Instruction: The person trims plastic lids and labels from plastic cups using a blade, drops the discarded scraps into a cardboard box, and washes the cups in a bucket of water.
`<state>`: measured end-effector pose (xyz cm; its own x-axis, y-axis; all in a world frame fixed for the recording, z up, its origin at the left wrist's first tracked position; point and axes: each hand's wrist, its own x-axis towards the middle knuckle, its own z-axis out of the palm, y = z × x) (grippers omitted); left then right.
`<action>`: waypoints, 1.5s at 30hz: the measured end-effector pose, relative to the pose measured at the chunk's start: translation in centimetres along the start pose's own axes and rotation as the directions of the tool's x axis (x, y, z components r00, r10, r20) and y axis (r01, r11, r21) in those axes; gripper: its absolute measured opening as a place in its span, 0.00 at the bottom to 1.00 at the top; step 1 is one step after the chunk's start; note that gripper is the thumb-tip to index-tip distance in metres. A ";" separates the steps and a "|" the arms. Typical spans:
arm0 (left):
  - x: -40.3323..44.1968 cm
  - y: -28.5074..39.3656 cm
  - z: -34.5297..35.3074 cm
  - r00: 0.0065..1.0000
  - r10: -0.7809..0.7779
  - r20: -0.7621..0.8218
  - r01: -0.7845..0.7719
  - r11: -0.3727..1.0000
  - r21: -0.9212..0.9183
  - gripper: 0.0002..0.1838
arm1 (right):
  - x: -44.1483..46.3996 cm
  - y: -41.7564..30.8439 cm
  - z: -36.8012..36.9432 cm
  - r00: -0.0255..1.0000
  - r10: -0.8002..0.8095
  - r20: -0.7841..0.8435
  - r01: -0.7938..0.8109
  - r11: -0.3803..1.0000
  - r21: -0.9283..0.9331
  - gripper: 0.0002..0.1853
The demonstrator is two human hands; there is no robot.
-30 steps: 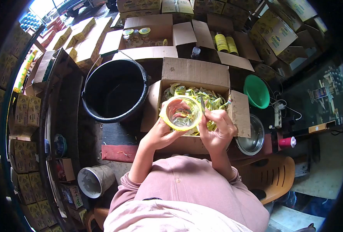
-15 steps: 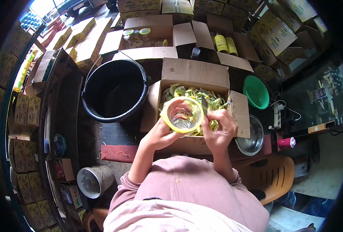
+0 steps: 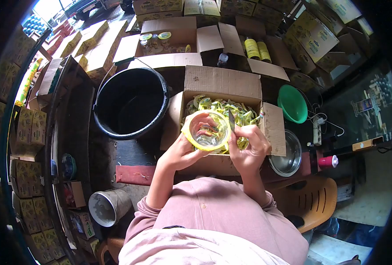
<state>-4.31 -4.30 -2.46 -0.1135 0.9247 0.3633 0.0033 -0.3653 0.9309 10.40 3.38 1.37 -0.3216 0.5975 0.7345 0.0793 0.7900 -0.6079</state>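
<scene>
My left hand (image 3: 180, 153) is wrapped round a clear plastic jar (image 3: 208, 140) with a yellow rim, its mouth tilted towards me. Through its wall I see my fingers and some printing. In my right hand (image 3: 252, 148) is a small knife (image 3: 231, 119), pinched between thumb and fingers, its dark blade pointing up beside the jar's right rim. Whether the edge touches the rim I cannot tell. Both hands are over an open cardboard box (image 3: 223, 84) filled with crumpled yellow-green strips (image 3: 207, 104).
A large black bucket (image 3: 105, 128) stands left of the box. On the right are a green basin (image 3: 292, 104) and a steel bowl (image 3: 298, 152). Behind are open cartons holding jars (image 3: 164, 42) and yellow bottles (image 3: 252, 48). An orange chair (image 3: 322, 203) is at my right.
The jar and both hands have shifted very slightly left. The knife is still beside the rim, its blade a little nearer the jar.
</scene>
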 end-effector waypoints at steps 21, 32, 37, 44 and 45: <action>1.4 -0.5 1.7 0.952 0.138 -0.273 -0.154 0.987 -0.038 0.36 | -0.7 -0.7 0.2 0.996 -0.042 -0.081 0.036 0.997 -0.065 0.08; 0.9 0.2 2.3 0.959 0.145 -0.245 -0.130 0.988 0.078 0.36 | -0.6 -0.4 0.2 0.996 -0.056 -0.063 0.050 0.994 -0.093 0.08; 0.9 0.5 1.8 0.979 0.142 -0.145 -0.115 0.977 0.180 0.35 | -0.5 0.1 0.0 0.996 -0.058 -0.074 0.053 0.996 -0.066 0.08; 0.7 0.5 2.3 0.975 0.126 -0.183 -0.118 0.992 0.053 0.35 | -0.8 -0.1 -0.2 0.994 0.000 -0.113 -0.003 1.000 -0.029 0.08; 0.7 0.5 2.3 0.974 0.109 -0.200 -0.110 0.994 0.006 0.35 | -0.8 -0.2 -0.2 0.994 -0.011 -0.108 0.008 1.000 -0.030 0.08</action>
<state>-2.07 -3.58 -1.65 -0.3091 0.8391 0.4476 0.0214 -0.4644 0.8854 10.79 2.76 0.95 -0.2182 0.6002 0.7695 0.1051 0.7984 -0.5929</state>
